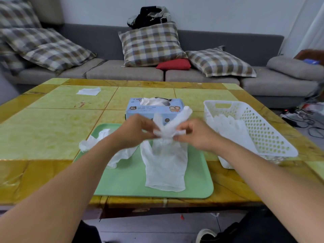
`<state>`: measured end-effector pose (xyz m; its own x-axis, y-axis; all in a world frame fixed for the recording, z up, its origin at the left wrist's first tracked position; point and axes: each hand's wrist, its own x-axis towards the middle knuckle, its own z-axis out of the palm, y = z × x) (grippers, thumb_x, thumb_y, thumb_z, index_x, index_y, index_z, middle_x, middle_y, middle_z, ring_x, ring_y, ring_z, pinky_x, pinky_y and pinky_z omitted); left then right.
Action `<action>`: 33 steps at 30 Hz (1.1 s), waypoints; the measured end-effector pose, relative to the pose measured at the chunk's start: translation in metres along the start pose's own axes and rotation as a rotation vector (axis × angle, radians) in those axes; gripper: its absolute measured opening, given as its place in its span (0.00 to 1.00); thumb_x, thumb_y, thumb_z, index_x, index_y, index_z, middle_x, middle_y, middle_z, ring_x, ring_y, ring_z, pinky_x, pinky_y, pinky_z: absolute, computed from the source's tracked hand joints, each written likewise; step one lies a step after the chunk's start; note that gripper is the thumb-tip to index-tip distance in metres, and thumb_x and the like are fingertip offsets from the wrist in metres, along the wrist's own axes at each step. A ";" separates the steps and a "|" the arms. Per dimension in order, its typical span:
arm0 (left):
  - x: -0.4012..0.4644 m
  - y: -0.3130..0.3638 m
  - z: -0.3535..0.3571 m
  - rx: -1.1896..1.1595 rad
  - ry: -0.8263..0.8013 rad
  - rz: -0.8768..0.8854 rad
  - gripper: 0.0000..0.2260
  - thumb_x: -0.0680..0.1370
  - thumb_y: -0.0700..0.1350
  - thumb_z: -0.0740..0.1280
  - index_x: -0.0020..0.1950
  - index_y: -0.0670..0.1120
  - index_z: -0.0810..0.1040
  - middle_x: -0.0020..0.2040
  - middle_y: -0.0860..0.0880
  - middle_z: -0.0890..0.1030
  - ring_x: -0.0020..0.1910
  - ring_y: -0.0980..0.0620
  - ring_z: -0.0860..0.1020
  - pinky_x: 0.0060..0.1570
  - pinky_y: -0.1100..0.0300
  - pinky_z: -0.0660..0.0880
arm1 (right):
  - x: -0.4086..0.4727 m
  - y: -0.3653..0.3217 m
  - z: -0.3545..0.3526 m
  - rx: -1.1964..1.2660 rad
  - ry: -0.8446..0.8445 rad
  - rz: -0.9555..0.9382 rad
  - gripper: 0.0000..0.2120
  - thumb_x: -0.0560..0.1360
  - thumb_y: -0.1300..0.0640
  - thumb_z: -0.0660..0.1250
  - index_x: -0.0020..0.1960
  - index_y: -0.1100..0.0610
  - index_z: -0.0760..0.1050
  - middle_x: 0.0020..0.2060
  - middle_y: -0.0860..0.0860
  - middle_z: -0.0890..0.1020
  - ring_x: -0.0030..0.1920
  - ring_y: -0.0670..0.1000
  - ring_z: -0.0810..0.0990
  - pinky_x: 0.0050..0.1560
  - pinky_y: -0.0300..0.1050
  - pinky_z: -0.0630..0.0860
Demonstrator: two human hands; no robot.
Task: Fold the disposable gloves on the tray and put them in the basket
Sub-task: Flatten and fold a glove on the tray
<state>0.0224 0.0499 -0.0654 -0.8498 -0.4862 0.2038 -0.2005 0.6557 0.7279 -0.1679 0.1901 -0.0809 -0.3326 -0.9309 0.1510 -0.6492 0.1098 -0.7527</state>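
A white disposable glove (164, 163) lies on the green tray (126, 183), cuff toward me, its finger end lifted. My left hand (135, 131) and my right hand (194, 134) both pinch that lifted finger end, and some glove fingers stick up between them. A second, crumpled glove (91, 142) lies at the tray's left side, partly under my left forearm. The white perforated basket (263, 130) stands to the right of the tray with several gloves inside.
A blue glove box (140, 109) marked XL stands just behind the tray. A white tissue (88, 91) lies far back left on the yellow-green table (43, 128). A grey sofa with plaid cushions runs behind the table. Cables lie on the floor at right.
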 end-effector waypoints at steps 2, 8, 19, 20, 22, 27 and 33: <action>-0.006 -0.014 -0.001 0.084 -0.207 -0.038 0.05 0.72 0.42 0.78 0.44 0.51 0.87 0.41 0.57 0.87 0.43 0.63 0.83 0.48 0.70 0.76 | -0.007 0.006 0.002 -0.091 -0.185 0.016 0.05 0.73 0.60 0.77 0.39 0.55 0.83 0.32 0.47 0.81 0.34 0.42 0.74 0.41 0.44 0.73; -0.013 -0.016 -0.010 0.121 -0.193 0.006 0.06 0.72 0.42 0.78 0.46 0.51 0.88 0.46 0.58 0.86 0.44 0.59 0.81 0.42 0.71 0.75 | -0.021 -0.020 0.005 -0.225 -0.228 -0.112 0.03 0.72 0.62 0.76 0.42 0.55 0.84 0.37 0.48 0.85 0.39 0.48 0.81 0.44 0.46 0.78; -0.033 0.000 0.002 0.451 -0.512 0.045 0.05 0.70 0.52 0.77 0.42 0.53 0.85 0.35 0.65 0.80 0.36 0.61 0.77 0.42 0.62 0.76 | -0.033 -0.025 0.006 -0.403 -0.555 -0.033 0.07 0.70 0.61 0.78 0.45 0.53 0.82 0.41 0.47 0.85 0.44 0.47 0.83 0.51 0.47 0.81; -0.034 0.000 0.003 0.463 -0.530 0.040 0.05 0.70 0.52 0.77 0.42 0.53 0.86 0.33 0.68 0.78 0.36 0.62 0.77 0.40 0.64 0.74 | -0.032 -0.025 0.006 -0.392 -0.555 -0.034 0.07 0.70 0.62 0.77 0.44 0.53 0.82 0.40 0.48 0.85 0.42 0.46 0.82 0.50 0.47 0.81; -0.035 0.002 0.006 0.457 -0.558 0.037 0.05 0.71 0.51 0.77 0.44 0.54 0.86 0.33 0.68 0.78 0.37 0.64 0.77 0.38 0.70 0.70 | -0.031 -0.025 0.008 -0.376 -0.565 -0.031 0.07 0.70 0.64 0.76 0.43 0.54 0.83 0.38 0.48 0.84 0.38 0.44 0.80 0.48 0.48 0.81; -0.031 0.007 -0.007 0.306 -0.620 -0.114 0.11 0.70 0.49 0.74 0.51 0.57 0.85 0.46 0.64 0.82 0.45 0.63 0.81 0.46 0.67 0.75 | -0.031 -0.028 0.007 -0.461 -0.793 0.068 0.07 0.70 0.64 0.75 0.45 0.53 0.84 0.36 0.44 0.82 0.37 0.43 0.78 0.46 0.46 0.80; -0.007 -0.025 0.001 0.338 -0.205 -0.241 0.22 0.75 0.54 0.74 0.67 0.50 0.76 0.61 0.54 0.78 0.52 0.57 0.77 0.51 0.64 0.72 | 0.006 -0.025 -0.009 -0.333 -0.229 0.062 0.14 0.72 0.64 0.74 0.54 0.51 0.83 0.47 0.43 0.82 0.42 0.41 0.78 0.45 0.42 0.77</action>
<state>0.0328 0.0370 -0.0858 -0.8314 -0.5459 -0.1034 -0.5229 0.7059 0.4778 -0.1595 0.1852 -0.0553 -0.2417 -0.9683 -0.0635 -0.8311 0.2403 -0.5015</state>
